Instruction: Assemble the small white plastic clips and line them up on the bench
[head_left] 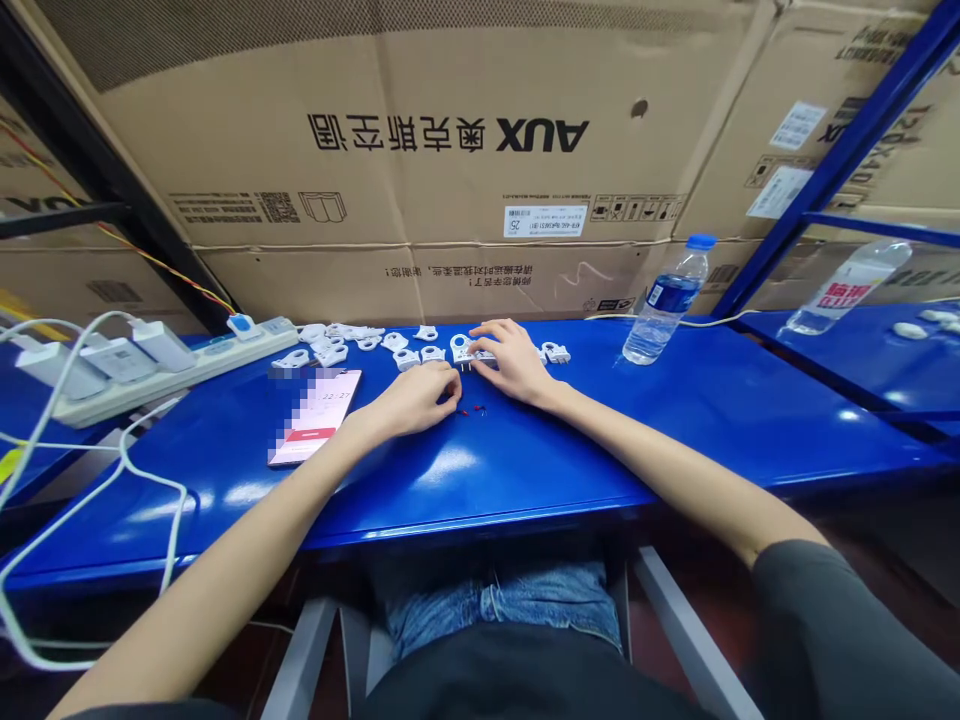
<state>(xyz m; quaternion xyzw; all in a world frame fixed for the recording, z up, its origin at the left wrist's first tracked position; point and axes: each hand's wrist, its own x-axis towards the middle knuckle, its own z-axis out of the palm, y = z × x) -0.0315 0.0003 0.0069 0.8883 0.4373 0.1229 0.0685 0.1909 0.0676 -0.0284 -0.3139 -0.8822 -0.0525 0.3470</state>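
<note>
My right hand [514,362] reaches in from the right, its thumb and fingertips around a white plug piece with a ring-shaped handle [460,346] and metal pins. Beside it, my left hand [426,398] is closed, thumb and fingers brought together; whatever lies between them is hidden. Just right of the left fingertips, tiny red parts with thin leads [480,408] lie on the blue table [495,480]. Similar white plug pieces [406,358] stand in a row behind the hands, partly covered by the right one. Several more white pieces [330,345] lie heaped to the left.
A phone [322,415] lies left of my left hand. Further left is a power strip [202,362] with chargers and white cables [176,490]. A water bottle [667,300] stands at right, another bottle [847,285] beyond the blue frame. Large cardboard boxes [420,200] rise behind.
</note>
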